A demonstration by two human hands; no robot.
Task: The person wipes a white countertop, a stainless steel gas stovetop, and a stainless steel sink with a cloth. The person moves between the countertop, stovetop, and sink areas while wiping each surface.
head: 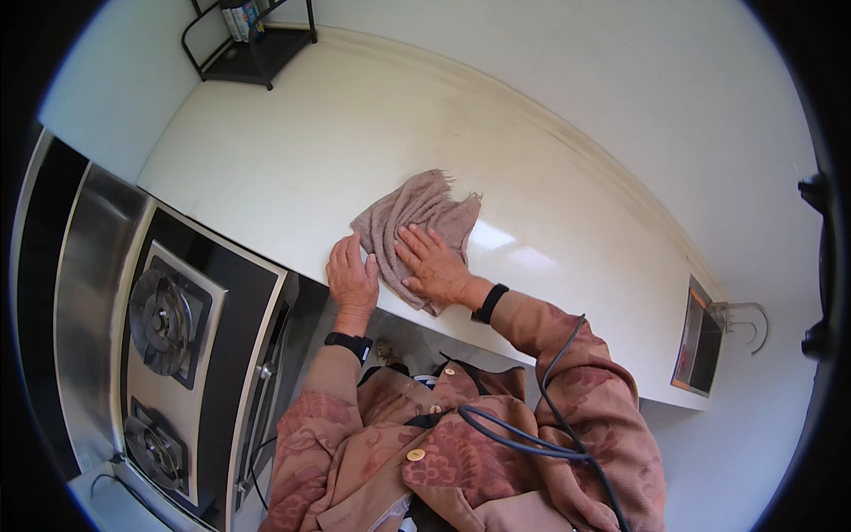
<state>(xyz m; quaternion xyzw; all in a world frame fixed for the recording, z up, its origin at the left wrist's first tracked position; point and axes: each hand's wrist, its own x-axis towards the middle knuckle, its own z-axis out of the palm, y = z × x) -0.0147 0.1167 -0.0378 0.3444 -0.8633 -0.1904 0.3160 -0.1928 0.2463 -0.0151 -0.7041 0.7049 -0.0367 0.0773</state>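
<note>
A brownish-pink towelling cloth [425,206] with a frayed far edge lies rumpled on the cream countertop [279,153]. Its near corner reaches the counter's front edge. My right hand [435,266] rests palm down on the cloth, fingers slightly apart, with no visible grip on it. Just left of the cloth, my left hand [352,276] lies over the counter's front edge, its thumb beside the cloth's border. Nothing shows in the left hand, though its palm is hidden.
A gas hob [166,319] with two burners sits at the left. In the far left corner stands a black metal rack [256,56] holding boxes. A sink [698,346] with a curved tap [764,326] is at the right. A cable [555,386] hangs across my right sleeve.
</note>
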